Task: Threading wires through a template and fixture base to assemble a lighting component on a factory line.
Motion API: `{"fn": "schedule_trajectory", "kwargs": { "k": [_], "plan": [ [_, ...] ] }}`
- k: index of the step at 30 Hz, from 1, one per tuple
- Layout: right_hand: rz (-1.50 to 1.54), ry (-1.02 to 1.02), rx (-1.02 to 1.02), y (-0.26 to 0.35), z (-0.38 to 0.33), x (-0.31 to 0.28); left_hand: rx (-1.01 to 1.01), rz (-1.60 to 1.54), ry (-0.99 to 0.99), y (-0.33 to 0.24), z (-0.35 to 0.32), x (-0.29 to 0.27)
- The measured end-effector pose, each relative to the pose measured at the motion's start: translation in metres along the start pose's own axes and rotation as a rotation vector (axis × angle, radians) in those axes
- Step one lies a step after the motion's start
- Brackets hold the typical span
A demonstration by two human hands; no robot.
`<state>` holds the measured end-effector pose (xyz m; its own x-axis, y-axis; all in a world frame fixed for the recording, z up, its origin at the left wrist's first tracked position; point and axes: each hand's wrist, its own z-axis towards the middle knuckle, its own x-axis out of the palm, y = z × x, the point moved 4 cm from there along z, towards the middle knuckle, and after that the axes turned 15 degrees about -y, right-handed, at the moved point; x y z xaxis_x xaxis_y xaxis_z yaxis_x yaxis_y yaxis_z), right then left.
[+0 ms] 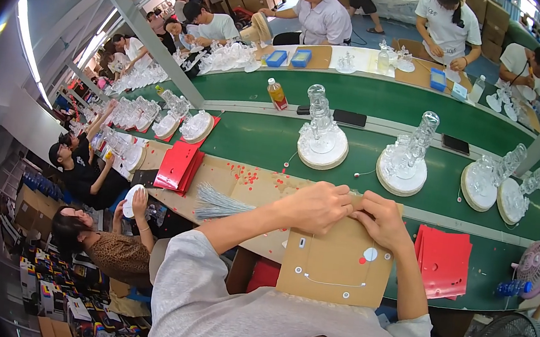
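Observation:
A brown cardboard panel (324,251) leans upright against my body at the table's front edge. My left hand (322,209) is closed at its top edge, thumb and forefinger pinched together; what lies between them is hidden. Beside it, my right hand (382,219) grips the panel's upper right edge, its fingertips almost meeting the left ones. A thin white wire (335,284) curves across the lower part of the panel between small round white pieces. A pale blue disc (370,254) and a small red dot (362,261) sit near its right side.
Clear plastic figures on round white bases (323,149) stand along the green table (240,140). Red sheets lie in stacks left (179,168) and right (440,262). A bundle of thin grey wires (223,203) is by my left forearm. A pink fan (537,264) stands right. Other people work around.

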<state>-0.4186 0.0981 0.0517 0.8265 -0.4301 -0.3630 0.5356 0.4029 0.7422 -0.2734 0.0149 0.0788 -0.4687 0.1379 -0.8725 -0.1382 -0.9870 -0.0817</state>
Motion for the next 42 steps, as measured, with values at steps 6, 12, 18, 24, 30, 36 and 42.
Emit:
{"fn": "schedule_trajectory", "kwargs": {
  "k": [6, 12, 18, 24, 30, 36, 42],
  "plan": [
    [-0.011, 0.059, 0.026, -0.004, 0.005, -0.002, -0.038, 0.174, -0.12, -0.018, -0.008, 0.009],
    [-0.071, 0.132, 0.008, -0.001, 0.006, -0.001, -0.153, 0.29, -0.205, -0.039, -0.01, 0.017],
    [-0.01, 0.178, -0.151, 0.002, 0.018, -0.002, -0.34, 0.317, -0.269, -0.052, -0.009, 0.026],
    [0.179, 0.481, 0.059, -0.011, 0.034, 0.002, -0.437, 0.327, -0.278, -0.058, -0.004, 0.036],
    [0.092, 0.628, 0.02, -0.018, 0.051, 0.01, -0.508, 0.373, -0.221, -0.055, 0.0, 0.042],
    [0.09, 0.567, 0.035, -0.022, 0.042, 0.004, -0.521, 0.35, -0.259, -0.054, 0.001, 0.04],
    [-0.059, 0.032, 0.1, -0.011, -0.007, -0.005, -0.478, 0.096, -0.339, -0.036, -0.008, 0.009]
  ]
}}
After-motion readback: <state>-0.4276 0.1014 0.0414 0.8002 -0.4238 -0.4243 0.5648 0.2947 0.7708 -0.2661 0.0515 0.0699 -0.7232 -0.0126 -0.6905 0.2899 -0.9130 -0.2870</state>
